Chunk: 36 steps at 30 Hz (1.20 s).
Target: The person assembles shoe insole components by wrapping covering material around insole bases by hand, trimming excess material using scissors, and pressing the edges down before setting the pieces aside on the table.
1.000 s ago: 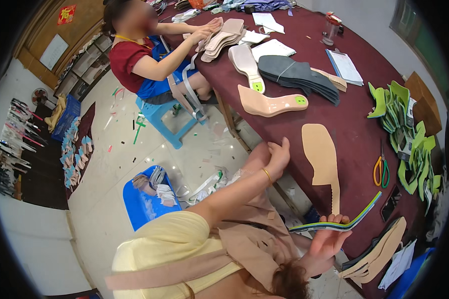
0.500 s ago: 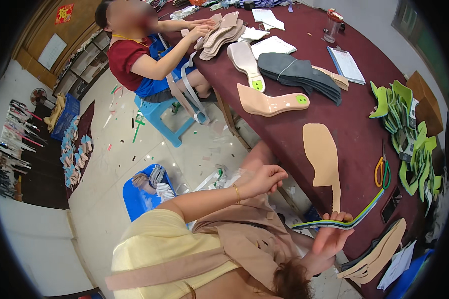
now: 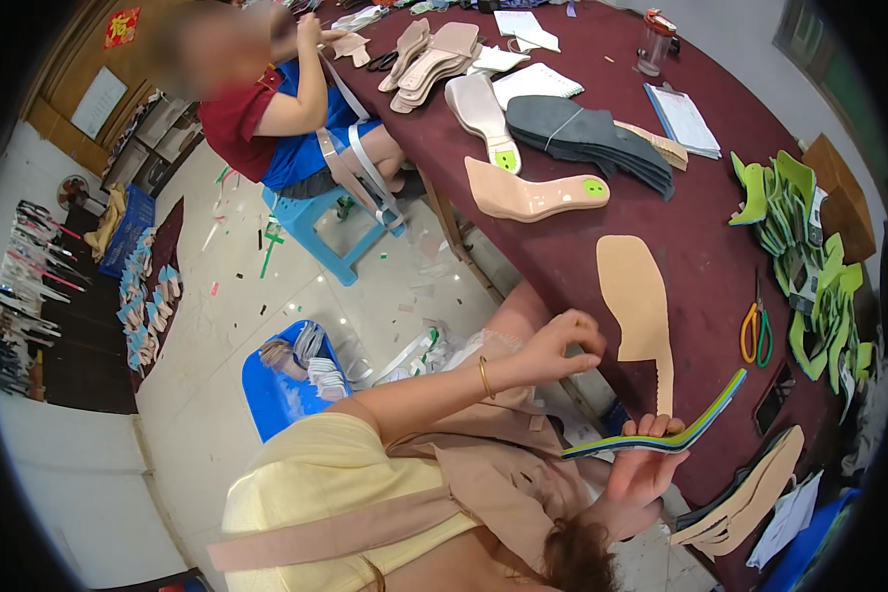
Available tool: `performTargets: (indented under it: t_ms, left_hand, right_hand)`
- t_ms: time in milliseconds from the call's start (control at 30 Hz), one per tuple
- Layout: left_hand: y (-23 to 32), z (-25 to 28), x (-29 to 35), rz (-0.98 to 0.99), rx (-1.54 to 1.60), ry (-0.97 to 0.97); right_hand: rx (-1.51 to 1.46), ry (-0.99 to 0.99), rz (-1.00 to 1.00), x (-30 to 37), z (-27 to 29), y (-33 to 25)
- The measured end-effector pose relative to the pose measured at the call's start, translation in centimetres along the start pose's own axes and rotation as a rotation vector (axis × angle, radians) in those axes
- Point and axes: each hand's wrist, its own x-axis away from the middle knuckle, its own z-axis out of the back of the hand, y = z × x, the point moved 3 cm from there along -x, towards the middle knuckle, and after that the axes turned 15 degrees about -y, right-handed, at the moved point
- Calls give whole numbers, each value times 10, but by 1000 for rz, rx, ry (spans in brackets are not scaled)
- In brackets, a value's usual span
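My right hand [image 3: 646, 462] holds a bent, layered shoe insole [image 3: 696, 431] seen edge-on, with lime green, white and dark blue layers. Its fingers are wrapped over the upper side, and the thumb side is below. My left hand [image 3: 566, 345], with a gold bangle on the wrist, hovers by the table edge, apart from the insole. The fingers are curled in; whether anything small is between them is hidden. Just beyond both hands, a flat tan insole piece [image 3: 633, 296] with a narrow notched strip lies on the maroon tabletop [image 3: 562, 259].
Orange-and-green-handled scissors [image 3: 757, 331] lie at the right, beside piled green insoles [image 3: 799, 247]. Shiny beige insoles [image 3: 538, 192] and a banded dark grey bundle [image 3: 592, 138] sit farther off. A co-worker [image 3: 266, 118] sits at the far left. A blue bin [image 3: 266, 390] stands below.
My left hand has moved rightward, closer to the insole. My right hand has shifted slightly left with the insole, which is tilted more. The co-worker's hands have left the beige pile.
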Motion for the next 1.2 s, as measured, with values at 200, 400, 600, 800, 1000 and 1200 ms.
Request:
performTargets:
  t_ms: [200,400,600,800,1000,1200]
  left_hand:
    - [-13,34,-26,810,393,-83]
    - [-69,27,-78,531,-516,-215]
    - [-107,-4,-88,752,-589,-212]
    - [-78,-4,-85,673,547,38]
    - [18,28,-78,557,1478,-84]
    - [52,17,-65,515,1779,-232]
  right_hand:
    - [17,-4,19,3,5,-6]
    - [-5,60,52,2,3,-4]
    - [29,86,59,12,-2,-2]
    - [13,187,42,18,-1,3]
    - [193,122,-34,11,-12,-3]
    - [457,170,-74,-5,-24,3]
